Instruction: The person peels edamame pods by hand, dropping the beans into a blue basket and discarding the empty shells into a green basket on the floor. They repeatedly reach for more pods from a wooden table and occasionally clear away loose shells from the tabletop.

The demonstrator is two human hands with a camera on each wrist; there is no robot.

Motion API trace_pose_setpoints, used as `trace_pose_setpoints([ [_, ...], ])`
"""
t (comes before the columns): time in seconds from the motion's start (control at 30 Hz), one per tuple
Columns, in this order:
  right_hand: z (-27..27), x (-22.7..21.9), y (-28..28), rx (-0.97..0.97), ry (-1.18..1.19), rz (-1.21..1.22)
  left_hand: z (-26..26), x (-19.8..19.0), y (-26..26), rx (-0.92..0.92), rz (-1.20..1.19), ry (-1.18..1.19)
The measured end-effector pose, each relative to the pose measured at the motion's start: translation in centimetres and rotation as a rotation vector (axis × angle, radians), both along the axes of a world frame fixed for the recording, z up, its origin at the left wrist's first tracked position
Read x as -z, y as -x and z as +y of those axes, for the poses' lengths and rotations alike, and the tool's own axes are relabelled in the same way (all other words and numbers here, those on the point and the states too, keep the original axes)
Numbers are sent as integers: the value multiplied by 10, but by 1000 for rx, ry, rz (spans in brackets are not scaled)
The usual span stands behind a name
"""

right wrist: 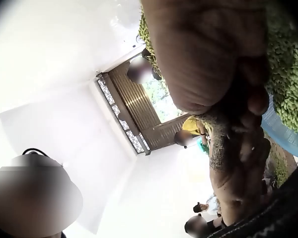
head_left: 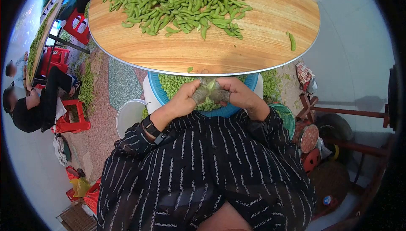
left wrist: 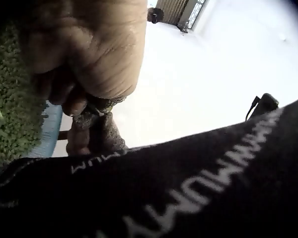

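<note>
Over a blue basin (head_left: pixel 155 88) of shelled green beans (head_left: pixel 171 83), my two hands meet at the fingertips. A light green soybean pod (head_left: pixel 210 84) is pinched between them. My left hand (head_left: pixel 181 99) grips it from one side, with the thumb wrapped in a rough grey-brown covering. From the other side my right hand (head_left: pixel 245 94) holds it, and its thumb has the same covering. In both wrist views the curled fingers and palms hide most of the pod. Just beyond the hands, a heap of whole pods (head_left: pixel 182 2) lies on the wooden tabletop (head_left: pixel 148 51).
The table's metal-edged rim curves close in front of my hands. A white bucket (head_left: pixel 129 116) stands left of the basin, a green basket (head_left: pixel 285 119) to the right. Pods and husks (head_left: pixel 87 83) litter the floor. Other people sit at another table (head_left: pixel 42 40) at left.
</note>
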State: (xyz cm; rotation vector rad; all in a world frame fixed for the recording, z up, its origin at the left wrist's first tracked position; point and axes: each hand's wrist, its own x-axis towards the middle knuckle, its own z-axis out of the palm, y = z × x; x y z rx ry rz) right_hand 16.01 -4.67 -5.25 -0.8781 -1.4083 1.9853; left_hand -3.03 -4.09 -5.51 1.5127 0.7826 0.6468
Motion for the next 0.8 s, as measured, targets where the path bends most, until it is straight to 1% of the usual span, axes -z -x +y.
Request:
trace_pose_setpoints([
  [0.03,0,2,0,0,3,0,0,0,2,10,35,185],
  [0.1,1,12,-1,13,-31,-108,-1,9,3,10,39,210],
  [0.13,0,17,0,13,-29,-108,-1,15,3,10,43,230],
  [0.17,-1,21,0,20,-41,-160,0,21,7,10,42,231],
  [0.2,-1,23,1,26,-54,-212,2,25,12,32,242,26],
  [0.23,-2,22,0,25,-53,-214,3,27,15,54,439,-182],
  [0.27,-2,19,0,32,-143,-283,3,28,15,52,437,-186],
  [0.3,-1,18,0,41,-235,-352,2,24,15,-6,336,-75],
  [0.33,-1,18,1,41,-237,-352,1,19,15,-62,233,39],
  [0.4,-2,19,4,-30,-543,-506,1,5,6,-46,187,37],
  [0.43,-2,17,6,-33,-550,-505,2,0,4,-29,141,31],
  [0.47,-2,13,7,-79,-585,-488,3,2,4,-33,140,24],
  [0.5,-1,10,8,-123,-620,-471,5,7,4,12,118,59],
  [0.53,1,8,5,-120,-627,-474,6,12,4,61,96,95],
  [0.57,4,6,1,-191,-457,-365,7,20,5,61,94,89],
  [0.6,5,5,-2,-262,-283,-254,7,24,7,103,79,107],
  [0.63,5,7,-4,-262,-283,-254,6,27,8,145,66,129],
  [0.67,4,12,-5,-286,-148,-194,4,29,9,147,66,129],
  [0.7,4,16,-6,-309,-13,-135,2,24,9,152,65,200],
  [0.73,4,18,-6,-308,-15,-136,2,20,9,155,64,269],
  [0.77,3,19,-5,-299,22,-138,2,22,10,155,65,265],
  [0.8,3,21,-3,-291,60,-140,3,25,12,171,101,130],
])
